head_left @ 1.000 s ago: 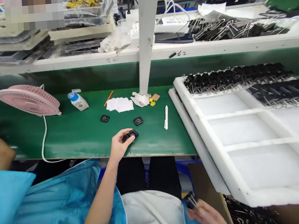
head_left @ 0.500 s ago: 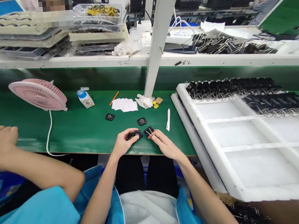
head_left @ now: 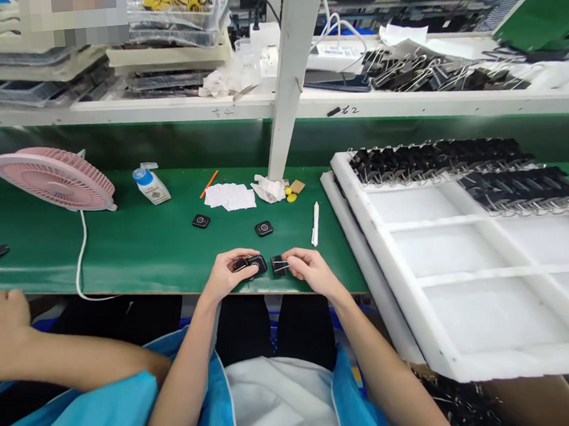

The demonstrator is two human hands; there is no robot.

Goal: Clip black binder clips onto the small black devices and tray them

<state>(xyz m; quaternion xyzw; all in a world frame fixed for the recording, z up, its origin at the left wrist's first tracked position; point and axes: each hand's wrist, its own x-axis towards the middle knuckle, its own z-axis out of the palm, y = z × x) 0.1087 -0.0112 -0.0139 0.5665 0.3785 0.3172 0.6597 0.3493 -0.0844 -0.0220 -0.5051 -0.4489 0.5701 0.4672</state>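
Note:
Near the front edge of the green bench, my left hand (head_left: 227, 272) is closed around a black smartwatch body (head_left: 258, 265), its thumb on the dark round-marked face. Part of what lies in that palm is hidden by the fingers. Just to the right, my right hand (head_left: 312, 266) pinches the wire handles of a black binder clip (head_left: 279, 266). The clip points toward the watch body, with a small gap between them. Beyond my hands, a second black watch body (head_left: 264, 228) and a third watch body (head_left: 201, 221) lie on the bench.
A white compartment tray (head_left: 450, 283) with rows of clamped black parts stands at right. A white pen (head_left: 315, 224), papers (head_left: 230, 196), a blue-capped bottle (head_left: 152, 186) and a pink fan (head_left: 55, 180) lie farther back. A co-worker's arm (head_left: 68, 348) rests at left.
The binder clip has turned in my right hand, its handles now pointing right toward my fingers. Both hands are slightly lower in the picture. The view has shifted a little.

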